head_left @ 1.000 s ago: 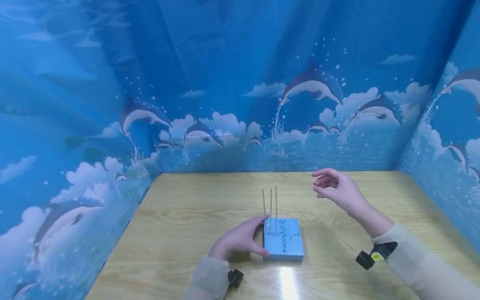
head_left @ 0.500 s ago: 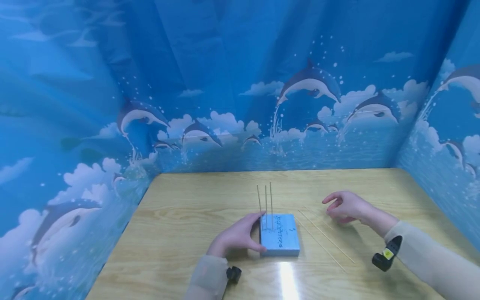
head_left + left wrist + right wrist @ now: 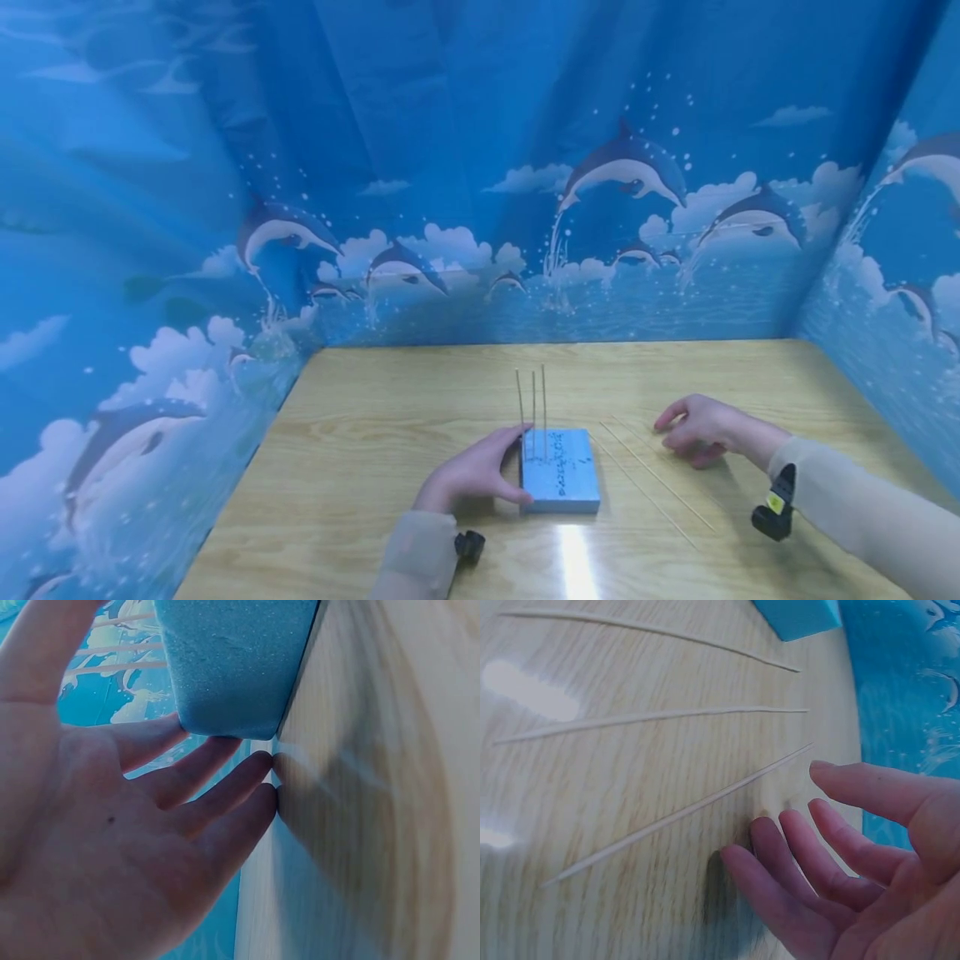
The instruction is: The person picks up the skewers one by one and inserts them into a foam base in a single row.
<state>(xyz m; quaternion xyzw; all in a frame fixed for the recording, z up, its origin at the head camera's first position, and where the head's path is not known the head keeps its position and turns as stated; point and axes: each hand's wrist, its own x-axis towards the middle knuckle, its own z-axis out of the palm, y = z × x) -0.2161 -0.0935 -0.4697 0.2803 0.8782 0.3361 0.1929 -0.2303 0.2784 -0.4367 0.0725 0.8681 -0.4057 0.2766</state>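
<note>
Three upright sticks [image 3: 534, 400] stood, thin and nearly straight, in the far left part of the blue block [image 3: 573, 482], which sat on the wooden tabletop [image 3: 360, 458] at the lower middle of my head view. Through that feed I saw the left hand [image 3: 476, 475] pinching the block's left side, thumb at the near corner, index finger at the far one. To the right, three loose sticks [image 3: 682, 814] lay apart. My right-wrist camera showed the right hand [image 3: 701, 429] just beside the closest, fingers spread and lightly bent. Dolphin-printed sheeting [image 3: 465, 167] rose behind.
</note>
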